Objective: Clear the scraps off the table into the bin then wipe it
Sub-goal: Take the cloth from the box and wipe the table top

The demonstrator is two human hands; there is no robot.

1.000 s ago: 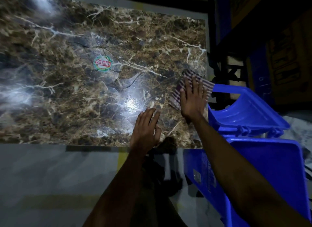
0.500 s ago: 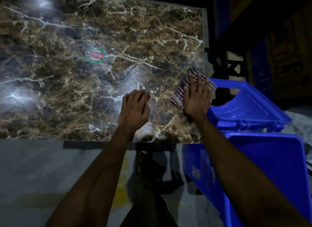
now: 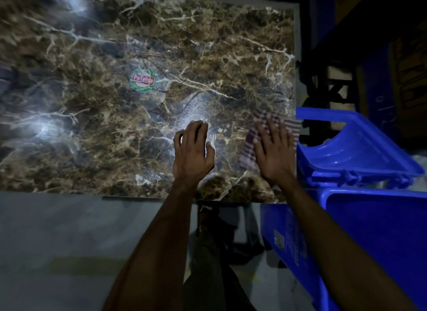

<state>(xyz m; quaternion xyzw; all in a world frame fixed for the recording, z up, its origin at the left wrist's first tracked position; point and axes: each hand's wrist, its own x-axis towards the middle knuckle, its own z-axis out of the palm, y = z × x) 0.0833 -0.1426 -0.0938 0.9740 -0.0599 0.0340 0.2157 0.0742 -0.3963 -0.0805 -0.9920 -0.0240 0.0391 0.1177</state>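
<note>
A brown marble-patterned table fills the upper left of the view. At its right edge lies a striped cloth, and my right hand presses flat on it with straight fingers. My left hand rests on the bare tabletop a little to the left, its fingers bent with the tips touching the surface and nothing in them. A blue bin stands against the table's right side with its lid hinged open. No scraps show on the table.
A round red-and-green sticker is stuck near the table's middle. Grey floor lies below the near table edge, with my legs under it. Dark shelving and boxes stand behind the bin on the right.
My left hand slid farther onto the table, away from the near edge, and its fingers bent. My right hand with the cloth stayed near the right edge, shifting slightly.
</note>
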